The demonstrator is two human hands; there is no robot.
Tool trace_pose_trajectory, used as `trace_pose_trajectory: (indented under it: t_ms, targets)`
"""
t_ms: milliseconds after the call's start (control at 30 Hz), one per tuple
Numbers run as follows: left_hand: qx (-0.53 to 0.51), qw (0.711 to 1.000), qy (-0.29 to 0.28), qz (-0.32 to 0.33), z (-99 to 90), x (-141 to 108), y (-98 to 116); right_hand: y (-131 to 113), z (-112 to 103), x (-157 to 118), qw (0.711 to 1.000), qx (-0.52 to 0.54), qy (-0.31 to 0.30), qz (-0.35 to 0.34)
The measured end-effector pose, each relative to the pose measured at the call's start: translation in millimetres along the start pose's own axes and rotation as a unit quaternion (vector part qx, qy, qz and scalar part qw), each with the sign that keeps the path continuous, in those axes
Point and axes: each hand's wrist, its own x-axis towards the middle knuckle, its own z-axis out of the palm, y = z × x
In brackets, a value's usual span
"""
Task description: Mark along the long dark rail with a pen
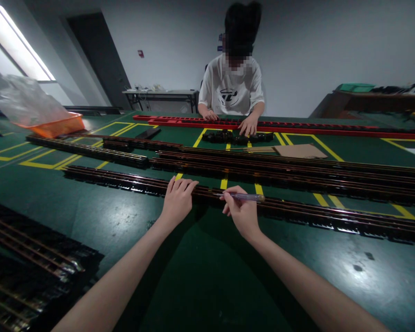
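Note:
A long black strip (138,183) with thin copper-coloured rods along it runs across the green table in front of me. My left hand (177,199) lies palm down on this strip, its fingers bent over the far edge. Held between the thumb and fingers of my right hand (242,214) is a small screwdriver (244,197) with a clear purplish handle. Its thin tip points left, at the strip between my two hands. Whether the tip touches the strip, I cannot tell.
Beyond lie several similar strips (297,173) and a piece of cardboard (300,151). A co-worker (231,85) opposite handles black parts (237,136) by a long red rail (180,121). An orange basket (60,127) with plastic bags stands far left. More strips (31,244) lie near left.

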Motion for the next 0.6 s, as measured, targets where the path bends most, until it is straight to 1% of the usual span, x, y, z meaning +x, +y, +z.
trace_pose_trajectory:
  t_ms: [300,467,600]
  targets:
    - [0.004,1.0,0.004,-0.007,0.6,-0.4,-0.5,-4.5,1.2,-0.6,1.0,0.002,0.024,-0.004]
    - [0.003,1.0,0.009,-0.009,0.6,-0.5,-1.2,-5.6,0.5,-0.8,0.999,-0.004,0.049,-0.014]
    - [0.007,1.0,0.006,-0.007,0.7,-1.0,-1.7,-5.5,0.8,-0.4,1.0,-0.001,0.025,-0.005]
